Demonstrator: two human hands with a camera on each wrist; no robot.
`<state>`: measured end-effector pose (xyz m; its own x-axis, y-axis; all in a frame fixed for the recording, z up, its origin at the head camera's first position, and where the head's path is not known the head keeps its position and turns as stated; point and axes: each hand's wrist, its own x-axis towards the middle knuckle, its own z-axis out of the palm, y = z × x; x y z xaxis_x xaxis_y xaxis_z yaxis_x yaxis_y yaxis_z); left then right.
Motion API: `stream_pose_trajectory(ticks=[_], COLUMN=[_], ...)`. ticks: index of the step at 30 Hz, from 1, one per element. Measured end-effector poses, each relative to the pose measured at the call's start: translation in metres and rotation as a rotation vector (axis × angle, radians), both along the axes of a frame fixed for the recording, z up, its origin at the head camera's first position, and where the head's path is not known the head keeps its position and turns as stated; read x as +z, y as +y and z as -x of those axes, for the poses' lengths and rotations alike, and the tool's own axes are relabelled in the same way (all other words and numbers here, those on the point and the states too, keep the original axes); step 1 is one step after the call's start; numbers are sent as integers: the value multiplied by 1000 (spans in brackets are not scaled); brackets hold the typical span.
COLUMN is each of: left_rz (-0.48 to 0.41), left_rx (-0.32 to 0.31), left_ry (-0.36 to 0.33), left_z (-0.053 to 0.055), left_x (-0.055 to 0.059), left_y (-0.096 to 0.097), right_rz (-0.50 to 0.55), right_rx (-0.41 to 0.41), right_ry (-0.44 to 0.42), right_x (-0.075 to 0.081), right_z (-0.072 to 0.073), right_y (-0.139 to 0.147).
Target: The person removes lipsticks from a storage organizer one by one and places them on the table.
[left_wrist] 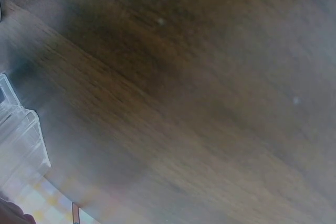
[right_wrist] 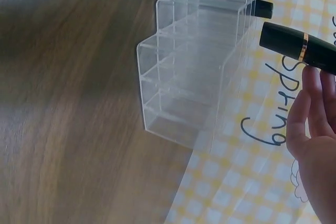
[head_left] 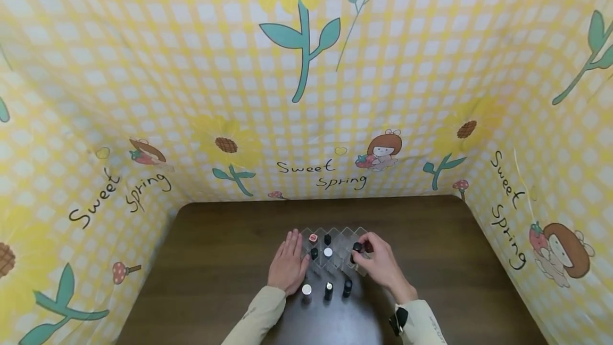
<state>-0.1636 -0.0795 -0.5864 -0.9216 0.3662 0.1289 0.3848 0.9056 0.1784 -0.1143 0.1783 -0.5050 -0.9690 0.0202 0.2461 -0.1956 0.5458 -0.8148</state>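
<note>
A clear plastic lipstick organizer [head_left: 341, 243] with stepped compartments [right_wrist: 181, 85] stands on the dark wooden table. My left hand [head_left: 286, 265] rests along its left side with the fingers straight. Above the organizer's right end, my right hand [head_left: 383, 264] pinches a black lipstick [right_wrist: 283, 40] with a gold band, held tilted and apart from the compartments in the right wrist view. Toward the left of the organizer sit a red-topped lipstick [head_left: 313, 238], two dark-capped tubes [head_left: 328, 239] and a white-topped tube [head_left: 328, 252]. The left wrist view catches only the organizer's corner [left_wrist: 37, 140] and a bit of fingers.
In front of the organizer, a white-topped tube [head_left: 306, 293], a black tube with a light top [head_left: 328, 290] and a black tube [head_left: 347, 287] stand upright on the table [head_left: 215, 260]. A yellow checked cloth [head_left: 306, 132] hangs round the back and sides.
</note>
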Motion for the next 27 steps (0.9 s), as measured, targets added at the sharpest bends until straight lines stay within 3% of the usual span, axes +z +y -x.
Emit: stream_pose_trajectory(ticks=[7,15,21,27], left_rz=[-14,-9,-17,-34], left_rx=[-16,-21,-12,-2], left_ry=[65,16,1,38], left_z=[2,1,1,0], left_x=[4,7,1,-2], left_y=[0,0,0,-1], right_rz=[-7,-38,-53,-55], right_rx=[18,48,63,104], right_ry=[55,27,3,24], right_x=[0,-1,1,2], right_z=[-4,-9,-13,-17], right_y=[10,19,21,22])
